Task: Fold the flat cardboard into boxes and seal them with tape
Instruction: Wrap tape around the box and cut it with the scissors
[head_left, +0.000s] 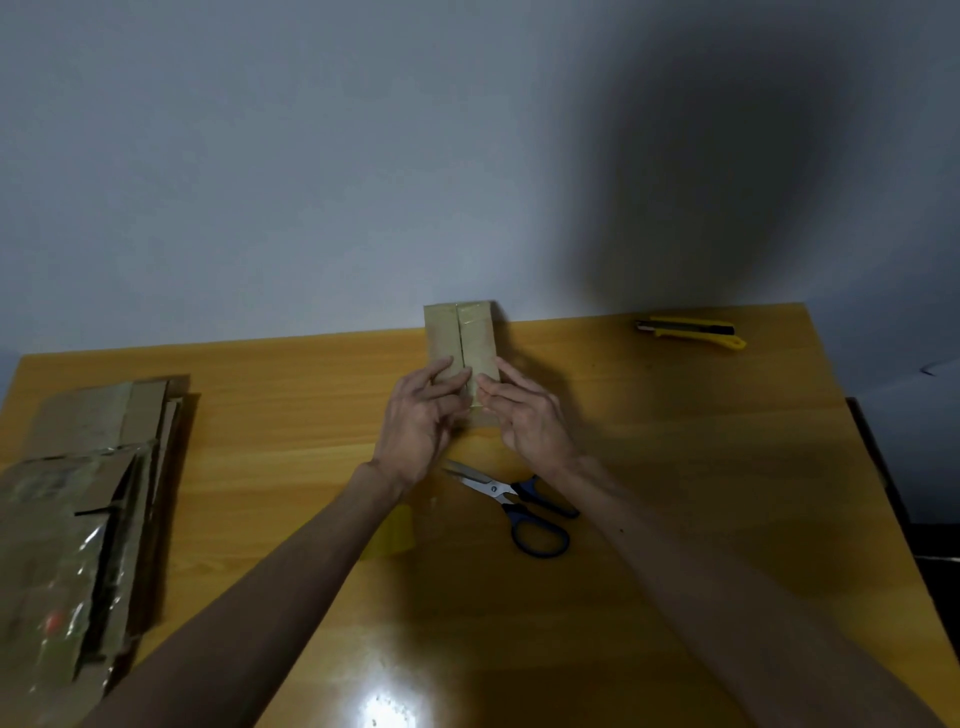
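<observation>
A small brown cardboard box (460, 338) lies on the wooden table (675, 467) near its far edge, its two top flaps meeting along a middle seam, with shiny tape across the far end. My left hand (423, 415) presses the near end of the left flap, fingers spread. My right hand (524, 421) rests on the near end of the right flap, fingertips at the seam. A strip of yellowish clear tape (397, 530) lies on the table under my left forearm.
Blue-handled scissors (519, 504) lie just behind my hands. A yellow utility knife (693, 331) sits at the far right. A stack of flat cardboard (88, 499) with old tape fills the left side. A wall stands behind the table.
</observation>
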